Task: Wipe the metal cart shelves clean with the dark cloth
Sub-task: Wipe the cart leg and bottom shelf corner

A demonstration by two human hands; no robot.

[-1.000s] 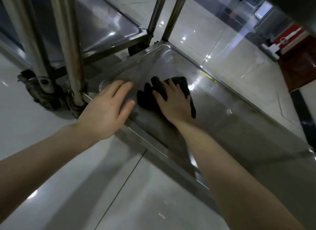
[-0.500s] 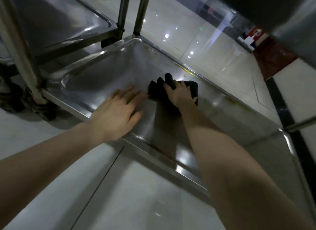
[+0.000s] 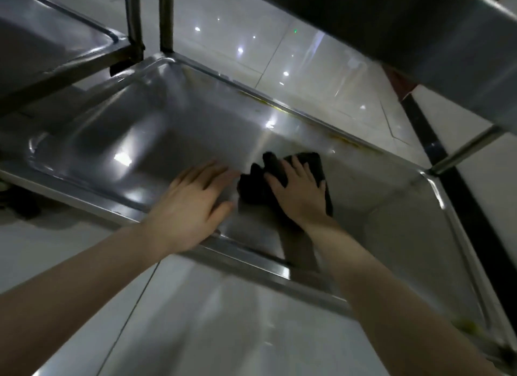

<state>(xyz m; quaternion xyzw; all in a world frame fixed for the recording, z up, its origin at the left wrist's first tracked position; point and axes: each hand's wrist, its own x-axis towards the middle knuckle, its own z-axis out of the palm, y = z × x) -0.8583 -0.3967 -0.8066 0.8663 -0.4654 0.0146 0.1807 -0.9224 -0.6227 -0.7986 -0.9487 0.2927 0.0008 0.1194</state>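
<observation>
Glossy pale floor tiles (image 3: 307, 68) spread all around, split by thin dark grout lines (image 3: 134, 305). Bright white spots of reflected light (image 3: 240, 50) dot the far tiles, among them 1 small green glint (image 3: 295, 31). At the right a black band (image 3: 421, 124) crosses the floor, with a reddish patch (image 3: 400, 82) at its far end. At the far left stands a neighbouring metal shelf (image 3: 56, 40) — a dark wheel (image 3: 120, 68) shows below its corner. The light is dim and cool.
</observation>
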